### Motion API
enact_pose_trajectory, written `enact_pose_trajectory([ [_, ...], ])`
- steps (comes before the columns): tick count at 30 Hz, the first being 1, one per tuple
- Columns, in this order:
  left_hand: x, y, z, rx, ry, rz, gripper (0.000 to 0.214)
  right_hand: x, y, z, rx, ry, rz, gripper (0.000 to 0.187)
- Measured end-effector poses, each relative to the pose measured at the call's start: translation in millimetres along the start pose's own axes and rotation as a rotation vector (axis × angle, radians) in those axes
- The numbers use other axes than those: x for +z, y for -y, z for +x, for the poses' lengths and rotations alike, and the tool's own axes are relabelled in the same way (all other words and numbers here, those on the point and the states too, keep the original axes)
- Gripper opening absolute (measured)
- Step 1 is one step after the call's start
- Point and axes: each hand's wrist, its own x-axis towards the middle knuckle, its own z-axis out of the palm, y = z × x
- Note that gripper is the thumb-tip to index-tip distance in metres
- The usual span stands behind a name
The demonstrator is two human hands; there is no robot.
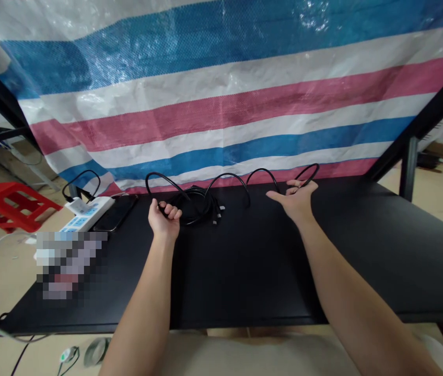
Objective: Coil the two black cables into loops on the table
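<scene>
A long black cable [229, 178] runs in several arcs above the black table [245, 271], from one hand to the other. My left hand [163, 216] is closed in a fist around one end of it, next to a bundle of black cables with plugs [201, 206]. My right hand [296, 198] is palm up with the thumb out, its fingers curled over the cable's last loop [308, 175] near the striped tarp.
A white power strip [84, 214] with a plugged-in charger and a dark phone [116, 213] lie at the table's left end. A striped blue, pink and white tarp [221, 104] hangs behind. A red stool [8, 204] stands on the floor to the left. Black frame posts [408, 167] rise on the right.
</scene>
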Motion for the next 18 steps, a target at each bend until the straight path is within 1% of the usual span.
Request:
enact_pose_trajectory([
  [2, 1.4, -0.8, -1.3, -0.006, -0.014, 0.009, 0.039, -0.3, -2.0, -2.7, 0.003, -0.001, -0.155, 0.074],
  [5, 2.3, -2.1, -2.1, -0.006, -0.044, 0.015, 0.039, -4.2, 4.1, -2.5, 0.11, -0.018, -0.262, 0.065],
  [8, 2.4, -1.2, -2.0, -0.02, -0.048, 0.052, 0.04, -5.0, 17.4, -1.5, 0.263, -0.01, -0.201, 0.052],
  [11, 1.9, 1.5, -1.9, -0.042, 0.024, 0.157, 0.038, -0.9, 27.9, -2.7, 0.343, 0.028, -0.028, 0.044],
  [13, 1.9, 3.7, -2.4, -0.052, 0.071, 0.231, 0.035, 3.1, 30.1, -4.5, 0.353, 0.035, 0.077, 0.046],
  [15, 2.3, 5.8, -3.2, -0.053, 0.09, 0.275, 0.033, 7.1, 29.4, -7.1, 0.33, 0.023, 0.122, 0.049],
  [16, 2.5, 6.8, -3.7, -0.051, 0.097, 0.285, 0.033, 8.9, 28.7, -8.8, 0.303, 0.018, 0.113, 0.05],
  [18, 2.9, 8.8, -4.4, -0.047, 0.116, 0.291, 0.034, 12.1, 28.1, -13.6, 0.221, 0.022, 0.02, 0.047],
])
